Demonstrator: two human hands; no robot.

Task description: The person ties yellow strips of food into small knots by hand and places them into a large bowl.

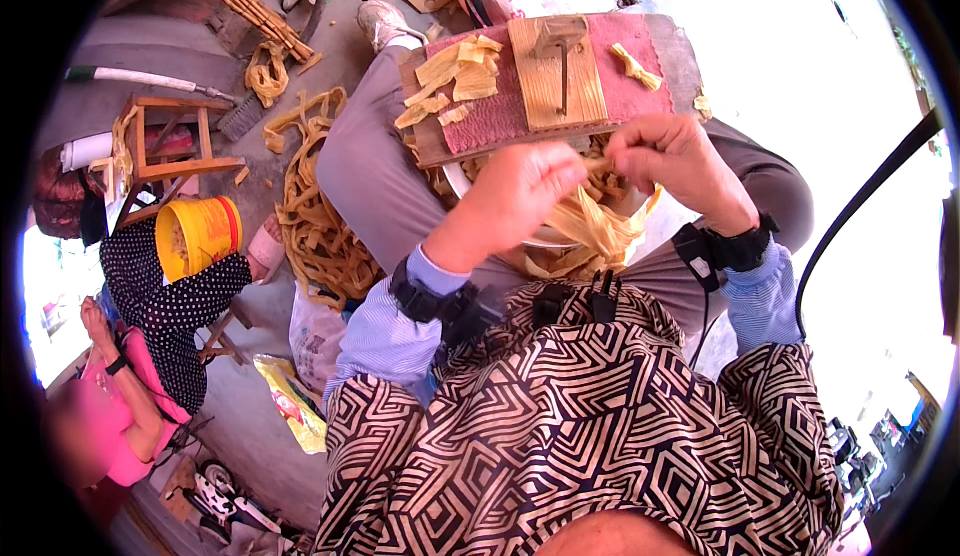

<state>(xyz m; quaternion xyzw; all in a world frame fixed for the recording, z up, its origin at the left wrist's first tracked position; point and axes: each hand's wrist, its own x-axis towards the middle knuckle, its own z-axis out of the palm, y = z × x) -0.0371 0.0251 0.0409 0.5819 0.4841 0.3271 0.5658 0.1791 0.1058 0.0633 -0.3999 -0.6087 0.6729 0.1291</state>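
Note:
My left hand and my right hand meet over my lap, fingers pinched on a pale yellow flat strip stretched between them. More of the same limp strips hang below my hands in a white bowl, partly hidden. Just beyond lies a wooden board across my knees, covered with a red cloth. On it sit a wooden block with an upright metal piece, several short flat strip pieces on the left, and a knotted strip on the right.
A long heap of yellow strips lies on the floor at my left. Past it are a wooden stool, a broom and a yellow bucket on a person's lap. Another person in pink sits nearer. A dark cable curves at right.

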